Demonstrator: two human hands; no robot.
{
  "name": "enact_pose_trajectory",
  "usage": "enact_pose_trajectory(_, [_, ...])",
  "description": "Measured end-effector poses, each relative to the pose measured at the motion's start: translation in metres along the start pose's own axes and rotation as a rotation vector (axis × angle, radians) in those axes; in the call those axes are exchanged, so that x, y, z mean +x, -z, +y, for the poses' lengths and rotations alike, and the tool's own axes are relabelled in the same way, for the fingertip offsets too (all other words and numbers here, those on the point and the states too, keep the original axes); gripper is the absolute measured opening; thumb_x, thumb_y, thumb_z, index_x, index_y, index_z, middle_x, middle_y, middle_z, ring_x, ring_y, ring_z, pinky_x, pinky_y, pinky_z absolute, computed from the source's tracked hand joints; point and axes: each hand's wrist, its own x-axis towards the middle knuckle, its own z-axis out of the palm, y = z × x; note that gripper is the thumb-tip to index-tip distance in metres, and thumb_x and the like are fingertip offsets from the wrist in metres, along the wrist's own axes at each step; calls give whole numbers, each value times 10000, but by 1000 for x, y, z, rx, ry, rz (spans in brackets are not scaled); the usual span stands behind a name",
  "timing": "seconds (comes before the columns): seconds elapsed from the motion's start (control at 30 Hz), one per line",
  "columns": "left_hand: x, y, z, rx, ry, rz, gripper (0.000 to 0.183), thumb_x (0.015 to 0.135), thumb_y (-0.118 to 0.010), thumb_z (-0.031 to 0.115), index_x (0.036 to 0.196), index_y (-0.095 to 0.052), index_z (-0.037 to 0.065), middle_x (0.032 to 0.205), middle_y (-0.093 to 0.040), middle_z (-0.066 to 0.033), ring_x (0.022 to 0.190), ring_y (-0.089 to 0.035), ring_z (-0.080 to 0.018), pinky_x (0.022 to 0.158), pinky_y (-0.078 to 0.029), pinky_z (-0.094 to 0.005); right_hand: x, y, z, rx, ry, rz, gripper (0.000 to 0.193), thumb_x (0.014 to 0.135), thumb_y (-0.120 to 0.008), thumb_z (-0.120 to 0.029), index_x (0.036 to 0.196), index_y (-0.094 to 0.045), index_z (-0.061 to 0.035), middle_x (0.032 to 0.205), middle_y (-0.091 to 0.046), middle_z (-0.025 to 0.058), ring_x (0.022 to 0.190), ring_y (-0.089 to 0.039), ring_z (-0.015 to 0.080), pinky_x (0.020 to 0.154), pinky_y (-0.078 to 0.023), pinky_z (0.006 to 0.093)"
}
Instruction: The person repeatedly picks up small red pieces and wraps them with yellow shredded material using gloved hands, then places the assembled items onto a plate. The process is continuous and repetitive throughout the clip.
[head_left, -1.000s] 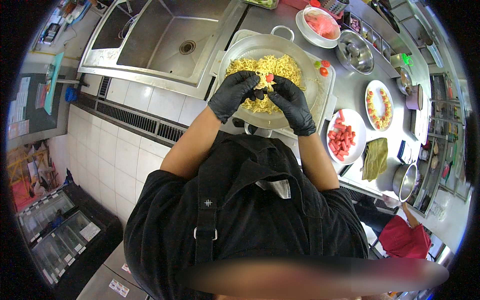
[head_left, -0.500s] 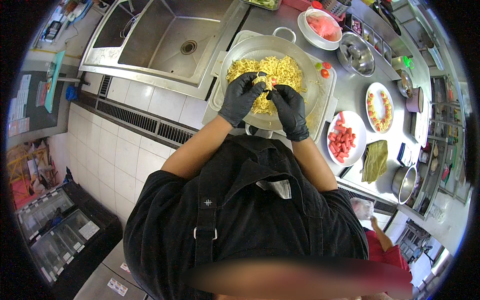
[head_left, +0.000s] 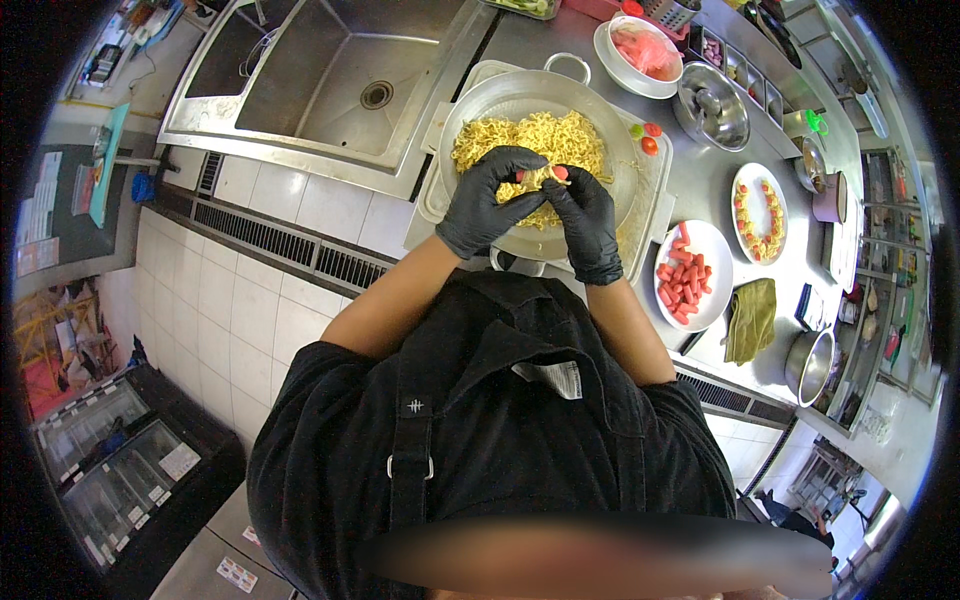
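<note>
Gripping noodle-wound sausage piece (head_left: pixel 541 178) between left hand (head_left: pixel 490 205) and right hand (head_left: pixel 588 226), with wrapped pieces (head_left: pixel 742 215) apparently done, bare sausages (head_left: pixel 685 277) left.

"With the pan (head_left: pixel 540 92) as the clock, where's a way through?"

"Three o'clock: bare counter (head_left: pixel 700 182) runs between the tray (head_left: pixel 655 205) and the oval plate (head_left: pixel 758 222), though tomato pieces (head_left: pixel 650 146) sit by the tray's rim."

"Twelve?"

"The loop handle (head_left: pixel 568 55) juts out; white bowls (head_left: pixel 608 62) crowd one, a steel bowl (head_left: pixel 702 128) two."

"Four?"

"The sausage plate (head_left: pixel 712 245) blocks it, with the cloth (head_left: pixel 748 322) beyond."

"Ten?"

"Open above the sink (head_left: pixel 330 110), past its rim."

"Six?"

"The person's torso (head_left: pixel 490 420); the left hand (head_left: pixel 490 205) and right hand (head_left: pixel 590 230) meet on a noodle-wrapped piece (head_left: pixel 543 178) above the pan."
</note>
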Motion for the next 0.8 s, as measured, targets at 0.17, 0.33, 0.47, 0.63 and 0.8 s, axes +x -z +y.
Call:
enact_pose_trajectory(0.17, [9,11,15,-443,578,-51,286,892,-610,104,1168,-593,33,1085,-635,-57,988,-604,-156,834,-521,-286,6,8,12,-100,169,36,217,867,-649,-127,1055,-638,-21,946,-658,79,842,-599,149,771,-476,278])
enact_pose_trajectory(0.33, [6,18,-3,-455,617,-145,298,891,-614,110,1175,-590,25,1075,-635,-83,915,-627,-152,801,-532,-279,4,9,4,-223,238,-8,209,850,-648,-89,1048,-648,-24,974,-658,99,887,-601,168,806,-473,297])
enact_pose_trajectory(0.47, [6,21,6,-528,513,-162,330,804,-686,27,1126,-617,50,1020,-645,-42,908,-621,-125,802,-522,-254,7,16,-2,-434,570,-53,242,836,-654,-68,1072,-636,-15,1000,-653,100,941,-592,170,846,-466,308])
enact_pose_trajectory(0.63, [2,27,2,-470,462,-230,411,715,-740,-17,1086,-587,70,1111,-608,-40,1043,-566,-165,934,-463,-306,0,12,-10,73,180,-153,247,816,-664,-43,1056,-619,-13,1015,-642,69,967,-581,154,860,-466,294])
enact_pose_trajectory(0.8, [7,29,6,-267,420,-333,478,687,-776,14,1113,-566,59,1123,-599,-49,1042,-564,-165,933,-465,-314,-1,25,-9,99,-12,-235,160,820,-636,-32,979,-620,-22,982,-634,62,918,-594,152,841,-482,307])
